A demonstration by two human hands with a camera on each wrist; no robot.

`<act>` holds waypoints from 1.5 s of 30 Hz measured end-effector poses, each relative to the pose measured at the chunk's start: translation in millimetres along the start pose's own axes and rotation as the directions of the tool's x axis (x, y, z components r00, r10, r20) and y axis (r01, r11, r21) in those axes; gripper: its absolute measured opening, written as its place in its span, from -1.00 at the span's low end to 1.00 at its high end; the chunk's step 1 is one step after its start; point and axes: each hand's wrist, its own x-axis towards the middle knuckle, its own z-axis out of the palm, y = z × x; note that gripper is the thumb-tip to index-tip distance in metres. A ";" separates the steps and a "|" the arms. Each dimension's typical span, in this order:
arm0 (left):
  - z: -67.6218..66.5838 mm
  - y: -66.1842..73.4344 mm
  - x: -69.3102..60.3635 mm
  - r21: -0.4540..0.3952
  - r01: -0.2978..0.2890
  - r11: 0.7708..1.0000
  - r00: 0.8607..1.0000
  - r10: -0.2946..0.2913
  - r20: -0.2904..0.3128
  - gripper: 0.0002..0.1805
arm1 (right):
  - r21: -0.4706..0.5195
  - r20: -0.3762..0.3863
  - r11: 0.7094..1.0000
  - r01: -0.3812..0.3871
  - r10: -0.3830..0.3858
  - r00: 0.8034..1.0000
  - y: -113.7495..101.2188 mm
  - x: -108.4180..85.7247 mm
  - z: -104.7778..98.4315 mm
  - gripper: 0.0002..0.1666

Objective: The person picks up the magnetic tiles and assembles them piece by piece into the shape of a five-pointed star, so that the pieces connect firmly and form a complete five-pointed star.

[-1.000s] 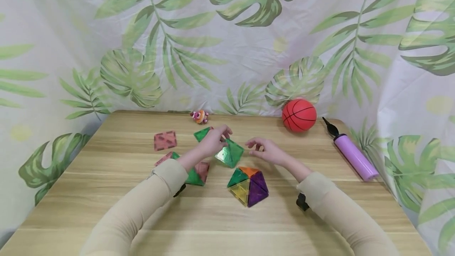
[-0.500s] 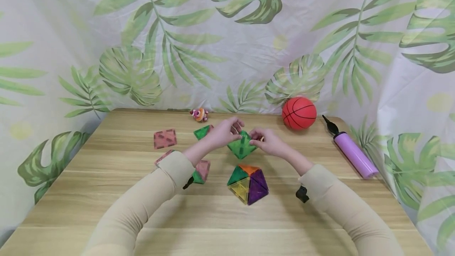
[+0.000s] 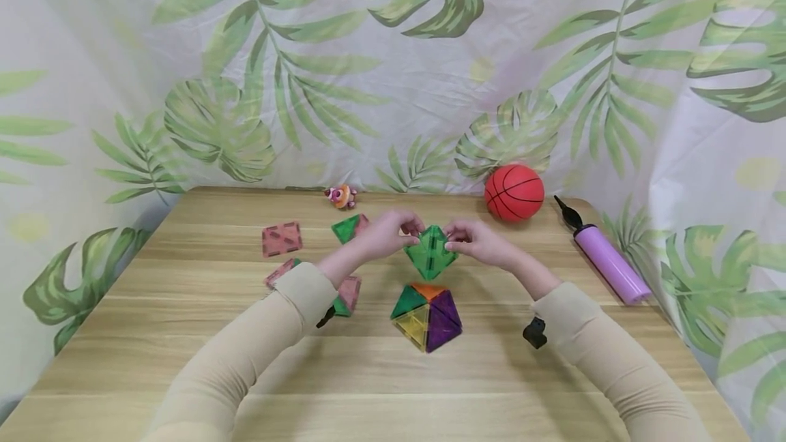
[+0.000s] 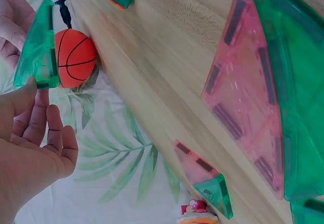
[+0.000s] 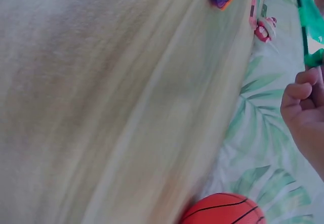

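Observation:
Both hands hold a folded piece of translucent green magnetic tiles (image 3: 432,254) up above the table. My left hand (image 3: 388,234) pinches its left corner between thumb and fingers; the left wrist view shows this grip on the green edge. At the opposite corner, my right hand (image 3: 482,244) pinches it, its other fingers curled in the right wrist view. Just in front of the piece, a dome of magnetic tiles (image 3: 428,319) in green, orange, yellow and purple stands on the table.
Left of the hands lie pink-and-green tiles (image 3: 350,292), partly hidden by the left arm, a pink square tile (image 3: 282,239) and a small green-and-pink piece (image 3: 347,228). Behind are a toy figure (image 3: 341,196), a red ball (image 3: 514,192) and a purple pump (image 3: 610,263).
My left hand has carried the green tiles to the right and slightly up. My right hand, formerly apart from them, has taken hold of their right corner. The piece has turned.

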 end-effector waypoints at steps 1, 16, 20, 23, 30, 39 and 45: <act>1.3 -0.4 0.6 -0.001 -0.004 1.000 1.000 0.004 0.004 -0.84 | 0.031 0.013 0.999 -0.025 0.025 1.000 1.3 -1.0 0.0 -0.73; 23.5 -9.5 -1.3 0.019 0.091 0.996 0.985 -0.093 0.146 -0.77 | 0.361 0.214 0.909 -0.208 0.136 0.967 32.0 -5.9 17.1 -0.69; 26.3 -13.3 -1.6 0.023 0.082 0.996 0.986 -0.084 0.145 -0.77 | 0.338 0.212 0.915 -0.220 0.154 0.965 35.4 -4.6 19.8 -0.65; 29.5 -16.3 -2.8 0.026 0.095 0.995 0.983 -0.098 0.155 -0.78 | 0.332 0.220 0.915 -0.230 0.162 0.962 39.3 -3.1 22.2 -0.67; 35.1 -17.6 -2.5 0.029 0.105 0.994 0.980 -0.108 0.168 -0.76 | 0.278 0.239 0.934 -0.226 0.160 0.958 41.5 0.5 25.4 -0.72; 39.3 -21.3 -7.2 0.042 0.129 0.991 0.973 -0.134 0.186 -0.67 | 0.129 0.228 0.962 -0.240 0.206 0.952 40.6 3.7 28.0 -0.70; 25.5 -19.0 -15.6 0.027 0.130 0.991 0.976 -0.133 0.174 -0.58 | 0.052 0.130 0.978 -0.200 0.192 0.973 31.2 -2.8 22.9 -0.50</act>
